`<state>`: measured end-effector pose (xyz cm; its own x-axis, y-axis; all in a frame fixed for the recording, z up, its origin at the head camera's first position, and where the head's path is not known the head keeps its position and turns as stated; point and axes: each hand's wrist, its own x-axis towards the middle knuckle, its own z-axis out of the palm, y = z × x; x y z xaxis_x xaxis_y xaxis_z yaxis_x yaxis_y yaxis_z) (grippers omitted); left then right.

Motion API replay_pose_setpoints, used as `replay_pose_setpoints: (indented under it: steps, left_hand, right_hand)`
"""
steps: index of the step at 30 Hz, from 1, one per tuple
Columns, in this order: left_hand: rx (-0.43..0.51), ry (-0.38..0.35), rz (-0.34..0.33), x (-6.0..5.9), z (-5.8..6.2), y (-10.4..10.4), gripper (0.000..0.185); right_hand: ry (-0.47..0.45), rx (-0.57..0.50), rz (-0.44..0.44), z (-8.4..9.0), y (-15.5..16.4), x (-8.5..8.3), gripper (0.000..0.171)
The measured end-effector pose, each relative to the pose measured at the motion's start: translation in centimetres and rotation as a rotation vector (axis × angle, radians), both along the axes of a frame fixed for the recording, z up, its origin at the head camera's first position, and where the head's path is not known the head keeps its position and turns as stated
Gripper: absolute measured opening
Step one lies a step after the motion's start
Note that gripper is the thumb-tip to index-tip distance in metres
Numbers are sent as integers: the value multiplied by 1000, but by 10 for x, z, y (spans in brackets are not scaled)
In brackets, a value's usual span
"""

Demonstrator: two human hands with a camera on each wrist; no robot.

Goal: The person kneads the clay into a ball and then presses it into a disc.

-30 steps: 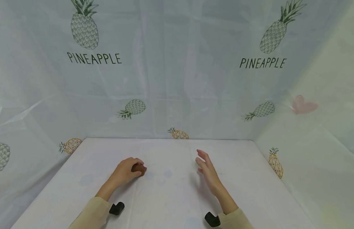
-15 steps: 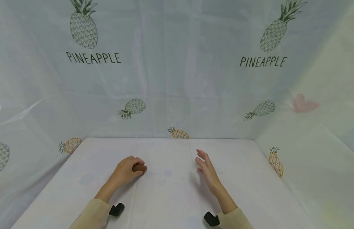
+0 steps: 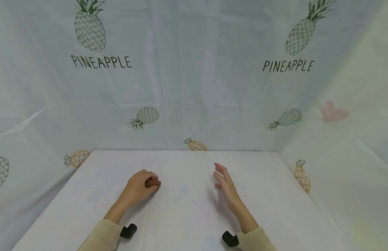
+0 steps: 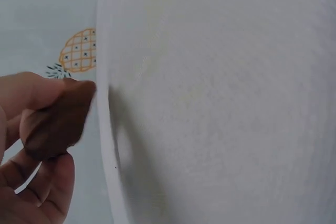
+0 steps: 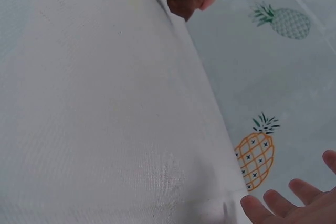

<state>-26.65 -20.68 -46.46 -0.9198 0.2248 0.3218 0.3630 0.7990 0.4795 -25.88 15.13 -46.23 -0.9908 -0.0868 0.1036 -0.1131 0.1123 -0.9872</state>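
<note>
My left hand [image 3: 136, 186] holds a small, smooth brown lump [image 3: 154, 183] with a pointed tip, over the left middle of the white table. In the left wrist view, the thumb is on one side of the brown lump [image 4: 60, 124] and the fingers are on the other, with its point facing away from the palm. My right hand [image 3: 227, 191] hovers over the right half of the table with its fingers extended and nothing in them. In the right wrist view, its fingertips [image 5: 275, 203] show at the lower right, far from the lump [image 5: 184, 3].
A white cloth covers the table [image 3: 187, 223]. Behind it and at both sides hangs a pale sheet [image 3: 194, 69] printed with pineapples. A black piece [image 3: 129, 230] sits at the left cuff, and another black piece [image 3: 230, 239] at the right cuff.
Both hands keep nearly the same pose, and the left still holds the brown lump. The whole head view has shifted slightly upward.
</note>
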Motion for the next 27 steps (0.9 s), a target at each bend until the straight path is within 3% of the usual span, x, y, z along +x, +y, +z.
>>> replay_pose_setpoints:
  steps: [15,27]
  left_hand:
    - [109,-9,-4,1,6,12,35]
    - [189,47,-90,11,25,47,36]
  right_hand:
    - [17,-6,0,3,0,-2,60]
    - [43,-62,57,7,-1,-5,59]
